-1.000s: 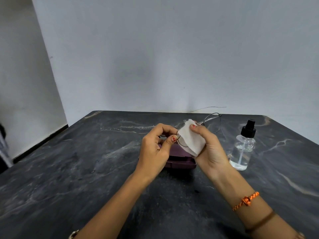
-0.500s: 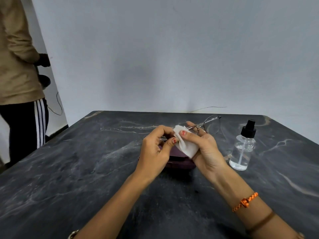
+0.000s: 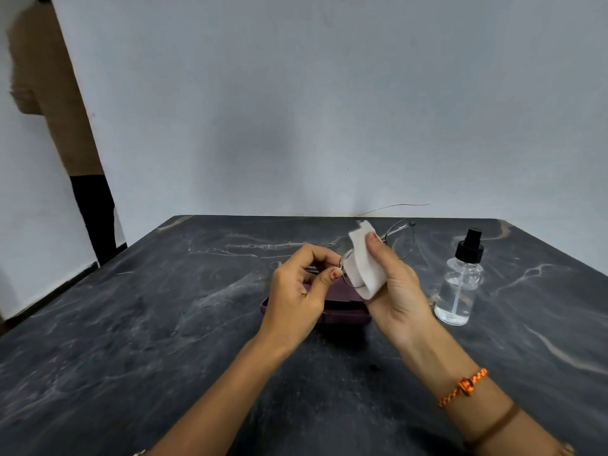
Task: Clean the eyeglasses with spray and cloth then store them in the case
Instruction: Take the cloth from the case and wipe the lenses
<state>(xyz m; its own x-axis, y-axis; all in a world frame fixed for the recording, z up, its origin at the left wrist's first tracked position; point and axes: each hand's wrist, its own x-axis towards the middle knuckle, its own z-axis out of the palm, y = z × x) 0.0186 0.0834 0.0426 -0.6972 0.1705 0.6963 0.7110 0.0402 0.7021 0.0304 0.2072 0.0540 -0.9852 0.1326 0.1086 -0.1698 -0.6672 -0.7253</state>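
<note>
Thin wire-framed eyeglasses (image 3: 399, 240) are held above the table. My left hand (image 3: 301, 292) pinches the frame at the near lens, thumb and forefinger curled on the rim. My right hand (image 3: 396, 287) grips a white cloth (image 3: 363, 264) folded over that lens, thumb on top. The far lens and one temple stick out to the upper right. A dark purple case (image 3: 342, 312) lies shut on the table just under both hands, partly hidden by them. A clear spray bottle (image 3: 459, 284) with a black nozzle stands to the right of my right hand.
The dark marbled table (image 3: 148, 340) reaches to a pale wall at the back. A person in a tan top and dark trousers (image 3: 62, 126) stands beyond the table's far left corner.
The cloth has slid along the near lens and now sticks up higher, with my right thumb moved up on it. The person at the left came into view and has shifted right.
</note>
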